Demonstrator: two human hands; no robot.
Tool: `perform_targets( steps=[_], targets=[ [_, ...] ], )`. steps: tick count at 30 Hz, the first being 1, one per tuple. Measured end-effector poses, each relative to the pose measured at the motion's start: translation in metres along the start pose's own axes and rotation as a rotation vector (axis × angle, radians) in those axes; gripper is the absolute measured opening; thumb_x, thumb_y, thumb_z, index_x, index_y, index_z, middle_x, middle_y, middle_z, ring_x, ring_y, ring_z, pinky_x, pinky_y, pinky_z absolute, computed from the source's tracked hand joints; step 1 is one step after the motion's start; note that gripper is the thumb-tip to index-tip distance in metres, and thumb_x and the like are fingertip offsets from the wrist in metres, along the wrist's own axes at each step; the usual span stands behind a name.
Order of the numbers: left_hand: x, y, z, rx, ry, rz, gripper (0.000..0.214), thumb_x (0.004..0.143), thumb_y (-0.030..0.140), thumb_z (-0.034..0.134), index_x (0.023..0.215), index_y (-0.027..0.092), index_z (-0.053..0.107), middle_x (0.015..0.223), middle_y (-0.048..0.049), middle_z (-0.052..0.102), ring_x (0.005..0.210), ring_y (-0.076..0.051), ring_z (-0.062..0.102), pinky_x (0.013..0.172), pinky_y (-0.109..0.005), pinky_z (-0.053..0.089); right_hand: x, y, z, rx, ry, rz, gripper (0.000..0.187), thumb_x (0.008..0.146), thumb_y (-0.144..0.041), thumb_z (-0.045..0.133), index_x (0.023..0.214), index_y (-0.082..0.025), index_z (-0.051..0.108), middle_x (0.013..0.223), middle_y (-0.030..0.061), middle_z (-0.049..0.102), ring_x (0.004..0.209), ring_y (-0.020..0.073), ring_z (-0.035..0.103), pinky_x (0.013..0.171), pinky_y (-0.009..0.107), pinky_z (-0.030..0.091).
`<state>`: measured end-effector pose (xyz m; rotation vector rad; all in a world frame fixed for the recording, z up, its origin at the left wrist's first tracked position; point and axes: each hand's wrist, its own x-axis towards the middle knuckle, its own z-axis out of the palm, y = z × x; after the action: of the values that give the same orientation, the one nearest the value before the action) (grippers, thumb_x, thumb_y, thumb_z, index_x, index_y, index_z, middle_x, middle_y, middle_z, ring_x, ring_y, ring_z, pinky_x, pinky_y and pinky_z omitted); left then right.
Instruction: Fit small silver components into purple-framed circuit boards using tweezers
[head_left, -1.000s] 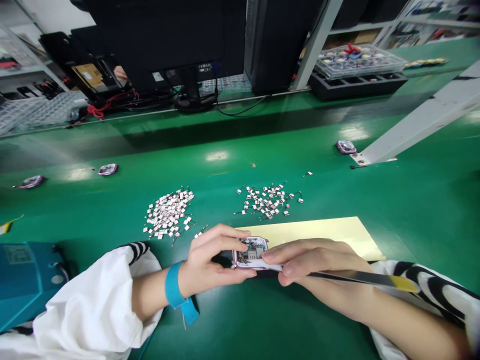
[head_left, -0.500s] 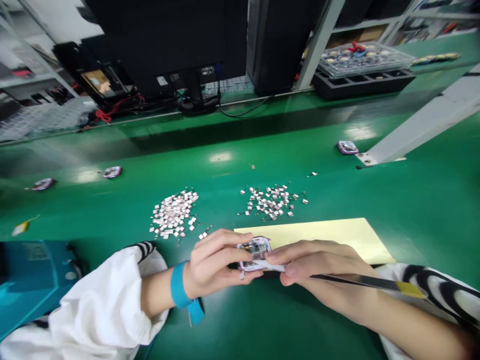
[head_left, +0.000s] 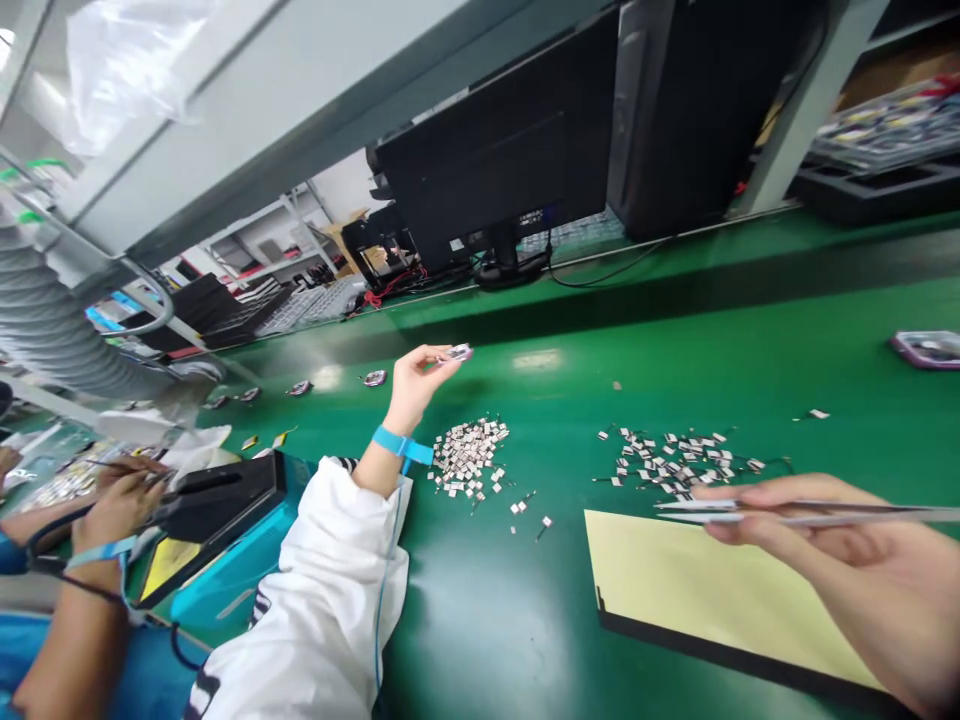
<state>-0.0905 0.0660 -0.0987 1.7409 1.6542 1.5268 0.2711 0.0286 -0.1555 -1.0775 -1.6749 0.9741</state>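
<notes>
Case [head_left: 457,353] w/ purplish rim, pinched betw. thumb & fingertips of L hand [head_left: 414,385], beyond pile [head_left: 469,450] of small metallic parts; seems raised off bench [head_left: 480,600], though I can't confirm the gap from my remote end. It juts R from the fingertips, thin in view; long axis looks to run roughly L–R, R end a touch higher, but I can't be sure at this angle. L hand is nearer by far, being the one on it; from R hand [head_left: 862,565], well R of pile, case lies off to L & farther out, well apart. R hand grasps tweezers [head_left: 900,514] betw. thumb & fingers, tips aimed L, toward pile's side, w/ nothing I can make out in them. Mat [head_left: 675,575], R of pile & closer in, lies below R hand; 2nd lot [head_left: 675,460] of parts is R of pile too, just past mat. More cases [head_left: 375,378] run in a row off L beyond pile. Monitor [head_left: 510,130] stands behind pile. Co-worker's hand [head_left: 112,515], far L of pile, isn't mine; its grip I can't tell.
</notes>
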Motion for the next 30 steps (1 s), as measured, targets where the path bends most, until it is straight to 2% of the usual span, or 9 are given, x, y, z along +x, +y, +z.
perform_targets(
  steps=[4, 7, 10, 13, 17, 19, 24, 27, 30],
  targets=[
    [0.005, -0.065, -0.017, 0.121, -0.051, -0.101, 0.029, 0.066, 0.029, 0.067, 0.083, 0.008, 0.057, 0.093, -0.0166, 0.064, 0.089, -0.024, 0.061, 0.083, -0.040, 0.047, 0.003, -0.021, 0.008, 0.081, -0.173, 0.040, 0.020, 0.070, -0.043, 0.066, 0.071, -0.023, 0.067, 0.079, 0.0053, 0.065, 0.074, 0.0180, 0.064, 0.066, 0.022, 0.057],
    [0.004, -0.077, -0.023, 0.243, -0.114, -0.115, 0.049, 0.060, 0.024, 0.071, 0.103, 0.008, 0.055, 0.100, -0.0159, 0.063, 0.097, -0.028, 0.057, 0.091, -0.044, 0.040, 0.001, -0.025, 0.014, 0.281, -0.258, 0.181, 0.025, 0.071, -0.041, 0.067, 0.078, -0.019, 0.060, 0.084, 0.0056, 0.066, 0.077, 0.0180, 0.064, 0.070, 0.025, 0.056],
    [0.008, -0.054, -0.025, 0.348, -0.135, -0.054, 0.052, 0.065, 0.025, 0.068, 0.112, 0.010, 0.051, 0.117, -0.0148, 0.054, 0.112, -0.027, 0.047, 0.100, -0.042, 0.030, 0.001, -0.026, 0.016, 0.411, -0.238, 0.288, 0.029, 0.073, -0.043, 0.066, 0.079, -0.016, 0.056, 0.084, 0.0068, 0.065, 0.078, 0.0178, 0.063, 0.070, 0.026, 0.055],
    [0.007, -0.007, -0.018, 0.375, -0.288, 0.001, 0.028, 0.072, 0.030, 0.063, 0.095, 0.013, 0.061, 0.099, -0.0095, 0.063, 0.093, -0.023, 0.057, 0.087, -0.034, 0.041, 0.006, -0.026, 0.014, 0.479, -0.157, 0.371, 0.032, 0.075, -0.045, 0.061, 0.080, -0.015, 0.053, 0.083, 0.0072, 0.062, 0.078, 0.0180, 0.061, 0.070, 0.029, 0.053],
    [-0.020, 0.055, 0.012, 0.454, -0.948, 0.221, 0.015, 0.075, 0.026, 0.062, 0.087, 0.017, 0.063, 0.086, -0.0033, 0.064, 0.079, -0.016, 0.059, 0.071, -0.023, 0.043, 0.011, -0.027, 0.010, 0.255, -0.200, 0.339, 0.026, 0.081, -0.041, 0.046, 0.072, -0.017, 0.043, 0.063, 0.0023, 0.053, 0.062, 0.0152, 0.054, 0.058, 0.026, 0.046],
    [-0.040, 0.073, 0.031, 0.548, -1.130, 0.351, 0.016, 0.076, 0.026, 0.062, 0.089, 0.015, 0.061, 0.086, -0.0048, 0.062, 0.078, -0.017, 0.059, 0.068, -0.023, 0.042, 0.009, -0.029, 0.007, -0.044, -0.268, 0.234, 0.024, 0.086, -0.036, 0.034, 0.069, -0.018, 0.038, 0.059, 0.0005, 0.049, 0.056, 0.0143, 0.049, 0.054, 0.025, 0.040],
    [-0.074, 0.081, 0.063, 0.703, -1.185, 0.398, 0.012, 0.072, 0.022, 0.065, 0.068, 0.012, 0.059, 0.070, -0.0042, 0.060, 0.060, -0.016, 0.057, 0.052, -0.023, 0.038, 0.000, -0.036, 0.005, -0.695, -0.493, 0.004, 0.020, 0.090, -0.021, 0.030, 0.073, -0.018, 0.040, 0.060, 0.0010, 0.053, 0.052, 0.0155, 0.049, 0.048, 0.024, 0.027],
    [-0.076, 0.075, 0.068, 0.661, -1.158, 0.352, 0.015, 0.075, 0.018, 0.063, 0.061, 0.013, 0.058, 0.065, -0.0026, 0.059, 0.055, -0.014, 0.055, 0.050, -0.022, 0.037, -0.001, -0.034, 0.004, -0.878, -0.691, -0.014, 0.018, 0.088, -0.021, 0.042, 0.072, -0.017, 0.047, 0.059, 0.0015, 0.056, 0.056, 0.0173, 0.054, 0.047, 0.023, 0.023],
    [-0.071, 0.068, 0.066, 0.573, -1.053, 0.332, 0.011, 0.077, 0.017, 0.060, 0.067, 0.014, 0.059, 0.067, -0.0014, 0.060, 0.060, -0.014, 0.056, 0.055, -0.021, 0.039, 0.002, -0.033, 0.001, -0.922, -0.752, 0.015, 0.020, 0.085, -0.027, 0.051, 0.069, -0.016, 0.053, 0.062, 0.0023, 0.059, 0.058, 0.0179, 0.056, 0.047, 0.023, 0.022]
  ],
)
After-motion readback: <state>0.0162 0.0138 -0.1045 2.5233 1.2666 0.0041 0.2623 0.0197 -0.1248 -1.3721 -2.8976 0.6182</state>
